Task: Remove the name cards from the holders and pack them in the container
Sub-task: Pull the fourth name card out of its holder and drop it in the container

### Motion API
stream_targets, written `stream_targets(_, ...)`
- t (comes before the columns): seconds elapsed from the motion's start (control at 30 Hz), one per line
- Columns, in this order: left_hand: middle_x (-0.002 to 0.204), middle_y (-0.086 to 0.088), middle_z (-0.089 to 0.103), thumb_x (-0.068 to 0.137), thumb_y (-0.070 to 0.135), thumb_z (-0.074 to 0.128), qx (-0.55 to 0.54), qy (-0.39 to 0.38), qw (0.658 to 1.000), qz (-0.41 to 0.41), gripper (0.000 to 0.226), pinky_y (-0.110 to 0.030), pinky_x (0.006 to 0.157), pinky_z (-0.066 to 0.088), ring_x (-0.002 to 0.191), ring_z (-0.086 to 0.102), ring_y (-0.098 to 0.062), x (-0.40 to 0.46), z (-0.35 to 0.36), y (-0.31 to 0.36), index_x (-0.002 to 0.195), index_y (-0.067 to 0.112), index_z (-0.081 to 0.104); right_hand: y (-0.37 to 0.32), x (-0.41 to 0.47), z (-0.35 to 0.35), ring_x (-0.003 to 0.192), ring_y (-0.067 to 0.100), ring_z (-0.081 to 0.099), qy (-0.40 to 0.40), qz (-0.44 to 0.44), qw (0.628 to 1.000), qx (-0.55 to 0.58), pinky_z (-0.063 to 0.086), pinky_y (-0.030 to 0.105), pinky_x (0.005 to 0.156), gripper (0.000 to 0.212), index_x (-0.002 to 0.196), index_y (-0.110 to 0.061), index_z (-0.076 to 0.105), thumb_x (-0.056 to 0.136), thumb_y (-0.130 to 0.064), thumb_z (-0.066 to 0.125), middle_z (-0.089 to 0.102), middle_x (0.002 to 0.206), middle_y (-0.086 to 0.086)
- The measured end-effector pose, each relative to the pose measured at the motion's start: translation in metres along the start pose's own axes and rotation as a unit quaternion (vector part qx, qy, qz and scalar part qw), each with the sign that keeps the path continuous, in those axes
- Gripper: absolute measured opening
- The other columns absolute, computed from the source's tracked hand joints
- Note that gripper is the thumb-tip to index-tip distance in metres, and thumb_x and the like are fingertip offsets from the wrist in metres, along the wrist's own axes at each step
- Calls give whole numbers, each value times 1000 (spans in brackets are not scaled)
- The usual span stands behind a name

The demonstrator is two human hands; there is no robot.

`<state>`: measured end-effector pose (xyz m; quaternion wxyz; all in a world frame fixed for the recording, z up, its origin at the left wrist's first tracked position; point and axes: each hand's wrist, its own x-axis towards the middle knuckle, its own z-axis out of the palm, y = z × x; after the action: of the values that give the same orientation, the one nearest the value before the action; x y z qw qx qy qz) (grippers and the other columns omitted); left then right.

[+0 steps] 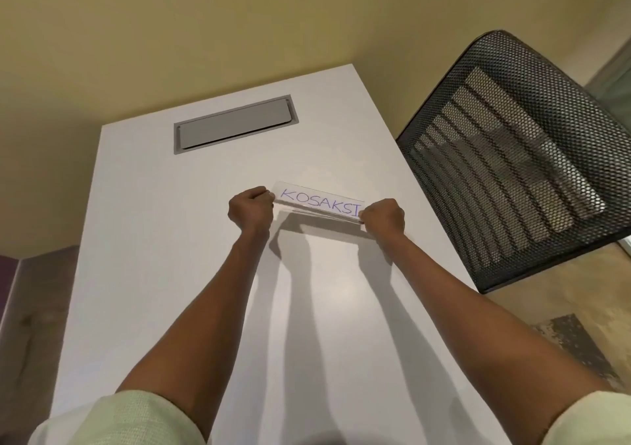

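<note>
A clear acrylic name card holder (319, 213) stands near the middle of a white table (170, 273). Inside it is a white name card (321, 202) with purple hand lettering. My left hand (251, 210) is closed on the holder's left end. My right hand (384, 217) is closed on its right end. Both arms reach straight out from the bottom of the view. The holder's base edge is partly hidden by my fingers. No container is in view.
A grey cable flap (234, 125) is set into the table's far end. A black mesh office chair (512, 157) stands just off the table's right edge. A yellow wall lies beyond the table. A purple and grey seat (20, 294) sits at the left.
</note>
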<state>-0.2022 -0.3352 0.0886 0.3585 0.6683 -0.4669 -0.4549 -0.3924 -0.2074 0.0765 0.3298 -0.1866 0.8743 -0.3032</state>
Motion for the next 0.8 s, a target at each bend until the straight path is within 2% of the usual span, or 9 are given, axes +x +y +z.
stream_targets(0.13,66,-4,53,67,0,73,-66,2,997,-35,13,-25,64,51,57,50,-21,-18,-19,3,69,11,66,-3,-16,-6,94,39,64,32,-45,998,41,42,28,62,16,84,11,68,80,-2,60,66,97,30)
stream_targets(0.27,86,-10,71,71,-1,75,-120,-36,989,-72,24,-29,79,59,70,64,-21,-32,-36,-4,95,4,73,0,-24,-10,97,41,62,53,-79,994,56,56,42,75,14,82,12,67,79,0,60,67,93,30)
stream_targets(0.3,88,-10,72,72,-1,75,-117,-41,990,-74,26,-31,82,59,72,65,-21,-34,-39,-6,97,4,73,3,-24,-11,92,40,64,54,-82,993,62,56,41,73,13,83,11,66,78,0,61,68,89,29)
stream_targets(0.33,88,-10,72,72,0,75,-110,-44,990,-72,26,-33,83,59,72,65,-21,-37,-43,-10,97,6,73,5,-25,-11,112,37,53,52,-84,993,71,54,34,69,13,82,11,67,78,0,61,68,82,26)
stream_targets(0.37,88,-9,72,71,1,76,-103,-44,991,-70,26,-33,83,58,71,65,-20,-40,-46,-13,96,8,74,7,-27,-11,77,9,40,47,-85,992,85,49,26,66,11,82,8,69,78,0,63,68,76,19)
stream_targets(0.4,87,-8,73,71,1,76,-95,-42,992,-68,25,-34,82,58,70,64,-19,-41,-48,-16,94,9,74,9,-29,-11,75,20,59,42,-86,991,99,44,20,65,10,82,4,72,78,-1,65,71,79,13)
stream_targets(0.5,84,-2,74,69,3,78,-67,-30,996,-57,27,-32,80,59,63,65,-13,-48,-55,-27,96,9,76,14,-36,-11,75,14,61,47,-87,986,136,43,12,60,15,91,-6,77,78,-3,70,75,92,6)
stream_targets(0.6,76,4,74,68,3,81,-31,-33,998,-32,27,-30,81,60,58,66,-3,-52,-61,-36,94,10,76,19,-39,-10,82,14,65,47,-85,985,141,46,19,74,18,93,-8,77,76,-5,74,76,96,6)
stream_targets(0.8,82,-3,77,67,7,82,40,-24,999,11,24,-35,90,57,81,74,-17,-64,-71,-61,88,16,75,34,-45,-2,86,17,68,44,-90,986,133,52,25,81,17,91,-10,78,74,-9,76,76,94,6)
